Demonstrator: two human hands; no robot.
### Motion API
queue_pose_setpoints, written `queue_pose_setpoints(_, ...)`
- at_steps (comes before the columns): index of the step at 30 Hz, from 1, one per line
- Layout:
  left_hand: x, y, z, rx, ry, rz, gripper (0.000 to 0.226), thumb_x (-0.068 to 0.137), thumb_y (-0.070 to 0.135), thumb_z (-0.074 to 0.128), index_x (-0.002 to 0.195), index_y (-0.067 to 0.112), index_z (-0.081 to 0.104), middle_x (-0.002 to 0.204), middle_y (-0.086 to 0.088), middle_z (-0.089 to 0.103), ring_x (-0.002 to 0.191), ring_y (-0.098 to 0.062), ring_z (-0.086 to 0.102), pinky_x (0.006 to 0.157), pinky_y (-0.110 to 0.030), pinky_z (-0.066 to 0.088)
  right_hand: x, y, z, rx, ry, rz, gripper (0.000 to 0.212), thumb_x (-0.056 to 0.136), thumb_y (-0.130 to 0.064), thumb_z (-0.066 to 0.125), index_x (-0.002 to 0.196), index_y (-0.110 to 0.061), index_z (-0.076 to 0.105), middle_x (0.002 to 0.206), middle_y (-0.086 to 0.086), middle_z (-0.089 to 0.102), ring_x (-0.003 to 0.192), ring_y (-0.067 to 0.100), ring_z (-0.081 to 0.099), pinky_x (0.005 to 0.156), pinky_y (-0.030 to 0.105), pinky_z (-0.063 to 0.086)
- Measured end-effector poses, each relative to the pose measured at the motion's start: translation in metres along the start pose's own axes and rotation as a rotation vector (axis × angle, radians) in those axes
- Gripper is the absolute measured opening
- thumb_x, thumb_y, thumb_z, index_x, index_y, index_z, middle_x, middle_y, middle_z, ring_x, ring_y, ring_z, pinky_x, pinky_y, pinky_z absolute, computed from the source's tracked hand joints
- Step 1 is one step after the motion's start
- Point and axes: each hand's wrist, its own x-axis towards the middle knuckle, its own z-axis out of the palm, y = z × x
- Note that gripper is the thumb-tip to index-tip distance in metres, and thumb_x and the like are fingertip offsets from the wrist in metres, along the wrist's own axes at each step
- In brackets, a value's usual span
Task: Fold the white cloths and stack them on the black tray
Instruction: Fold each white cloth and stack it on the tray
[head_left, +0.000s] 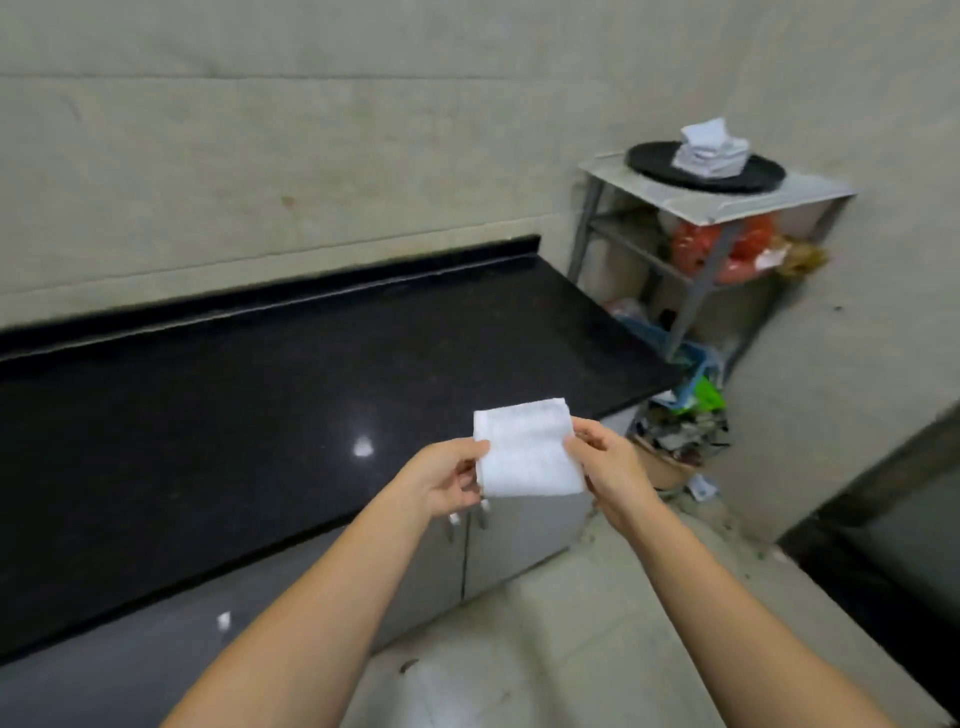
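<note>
Here both hands, left hand (451, 480) and right hand (608, 462), pinch opposite edges of a folded white cloth (525, 448).

Two bare forearms reach in from the lower edge of the view, uncovered along all their visible length, with no sleeve or cuff showing. The left hand (445, 480) and the right hand (609, 467) are bare: no gloves, rings, watch or wristband can be seen. Blur hides finer detail such as the nails.
</note>
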Motion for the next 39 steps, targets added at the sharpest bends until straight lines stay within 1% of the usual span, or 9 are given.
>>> queue_pose_setpoints(3, 0.022, -0.016, 0.108, 0.122, -0.026, 0.132, 0.013, 0.093, 0.002, 0.051, 0.087, 0.010, 0.060, 0.065, -0.001, 0.065, 0.053, -0.010, 0.060, 0.044, -0.019, 0.047, 0.009, 0.001, -0.099, 0.025, 0.110, -0.013, 0.019, 0.092, -0.002, 0.052, 0.104, -0.009, 0.065, 0.091, 0.005, 0.068, 0.077, 0.016, 0.063, 0.067, 0.028, 0.051)
queue_pose_setpoints(13, 0.108, -0.009, 0.311, 0.375, -0.158, 0.343, 0.019, 0.094, 0.002, 0.049, 0.110, 0.005, 0.057, 0.095, -0.010, 0.061, 0.077, -0.020, 0.059, 0.060, -0.027, 0.049, 0.092, -0.017, -0.282, 0.043, 0.366, -0.091, 0.023, 0.095, -0.013, 0.054, 0.114, -0.007, 0.065, 0.109, 0.012, 0.068, 0.097, 0.027, 0.065, 0.084, 0.041, 0.053)
queue_pose_setpoints(16, 0.155, 0.015, 0.346, 0.402, -0.179, 0.394, 0.021, 0.094, 0.004, 0.051, 0.113, 0.008, 0.058, 0.107, -0.012, 0.063, 0.093, -0.028, 0.063, 0.070, -0.036, 0.053, 0.143, -0.033, -0.310, 0.052, 0.363, -0.129, 0.017, 0.096, -0.014, 0.053, 0.106, -0.015, 0.067, 0.104, 0.007, 0.069, 0.094, 0.024, 0.065, 0.083, 0.040, 0.053)
queue_pose_setpoints(23, 0.271, 0.114, 0.439, 0.495, -0.099, 0.593, 0.015, 0.094, 0.009, 0.054, 0.107, 0.008, 0.060, 0.102, -0.017, 0.064, 0.081, -0.025, 0.061, 0.063, -0.032, 0.048, 0.304, -0.104, -0.369, 0.018, 0.361, -0.224, 0.019, 0.095, -0.006, 0.050, 0.100, -0.011, 0.067, 0.092, 0.003, 0.068, 0.082, 0.019, 0.063, 0.069, 0.030, 0.050)
queue_pose_setpoints(26, 0.306, 0.167, 0.473, 0.517, -0.055, 0.658, 0.014, 0.093, 0.011, 0.054, 0.105, 0.009, 0.060, 0.100, -0.014, 0.065, 0.086, -0.026, 0.064, 0.074, -0.034, 0.054, 0.376, -0.139, -0.390, -0.042, 0.339, -0.285, 0.019, 0.093, -0.009, 0.053, 0.103, -0.012, 0.068, 0.106, 0.007, 0.069, 0.097, 0.024, 0.064, 0.082, 0.035, 0.051)
queue_pose_setpoints(29, 0.333, 0.214, 0.498, 0.526, -0.026, 0.732, 0.010, 0.094, 0.006, 0.051, 0.099, 0.006, 0.059, 0.078, -0.006, 0.059, 0.067, -0.016, 0.056, 0.053, -0.015, 0.046, 0.441, -0.170, -0.402, -0.069, 0.313, -0.295, 0.025, 0.094, -0.011, 0.053, 0.115, -0.009, 0.066, 0.113, 0.008, 0.067, 0.102, 0.024, 0.063, 0.080, 0.029, 0.050)
queue_pose_setpoints(32, 0.371, 0.261, 0.514, 0.493, 0.026, 0.750, 0.012, 0.094, 0.008, 0.053, 0.103, 0.005, 0.061, 0.081, -0.009, 0.061, 0.065, -0.017, 0.054, 0.051, -0.020, 0.043, 0.505, -0.204, -0.408, -0.128, 0.220, -0.341, 0.025, 0.095, -0.014, 0.051, 0.115, -0.014, 0.066, 0.108, 0.001, 0.067, 0.088, 0.015, 0.063, 0.065, 0.019, 0.049)
queue_pose_setpoints(37, 0.443, 0.344, 0.543, 0.386, 0.142, 0.772, 0.021, 0.093, 0.012, 0.054, 0.113, 0.006, 0.057, 0.099, -0.011, 0.063, 0.077, -0.021, 0.061, 0.060, -0.030, 0.051, 0.624, -0.267, -0.408, -0.169, 0.116, -0.450, 0.027, 0.093, -0.013, 0.053, 0.116, -0.012, 0.066, 0.110, 0.006, 0.069, 0.101, 0.022, 0.063, 0.087, 0.035, 0.051)
queue_pose_setpoints(39, 0.465, 0.375, 0.556, 0.314, 0.177, 0.774, 0.012, 0.094, 0.010, 0.054, 0.106, 0.007, 0.057, 0.098, -0.011, 0.061, 0.075, -0.019, 0.059, 0.056, -0.027, 0.049, 0.670, -0.292, -0.407, -0.169, 0.056, -0.484, 0.028, 0.093, -0.009, 0.052, 0.118, -0.010, 0.065, 0.109, 0.006, 0.067, 0.099, 0.020, 0.061, 0.086, 0.031, 0.050)
